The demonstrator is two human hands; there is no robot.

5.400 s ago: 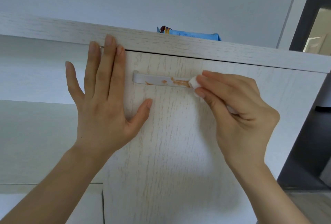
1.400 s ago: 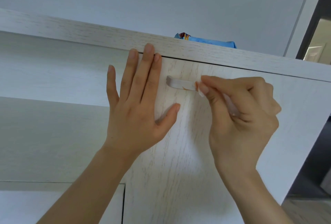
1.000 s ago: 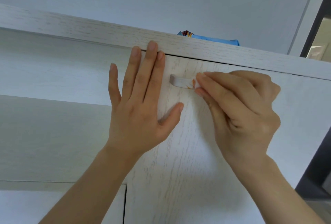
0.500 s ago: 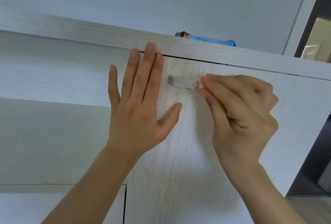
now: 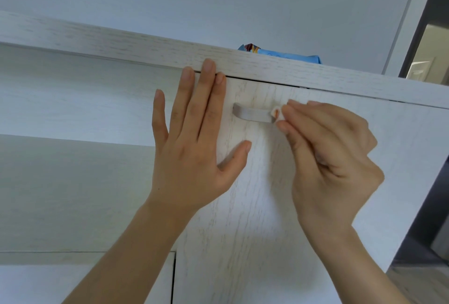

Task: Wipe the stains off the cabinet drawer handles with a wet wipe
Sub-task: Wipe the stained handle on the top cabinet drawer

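A silver handle (image 5: 252, 114) sits high on the whitewashed wooden cabinet front (image 5: 243, 206); its visible left part looks free of stain. My right hand (image 5: 325, 157) pinches a small folded wet wipe (image 5: 276, 112), smeared orange, and holds it against the handle about midway along. The handle's right part is hidden behind that hand. My left hand (image 5: 194, 138) lies flat on the cabinet front just left of the handle, fingers straight and pointing up to the top board.
A blue wet-wipe pack (image 5: 281, 55) lies on the cabinet's top board (image 5: 121, 43). An open shelf recess (image 5: 73, 182) is at the left, and a dark doorway (image 5: 432, 36) at the right. A lower door edge (image 5: 173, 277) shows below.
The wipe has slid right along the handle, baring more of its clean left part. The orange smear seen earlier is gone from the visible stretch. My left hand stays put.
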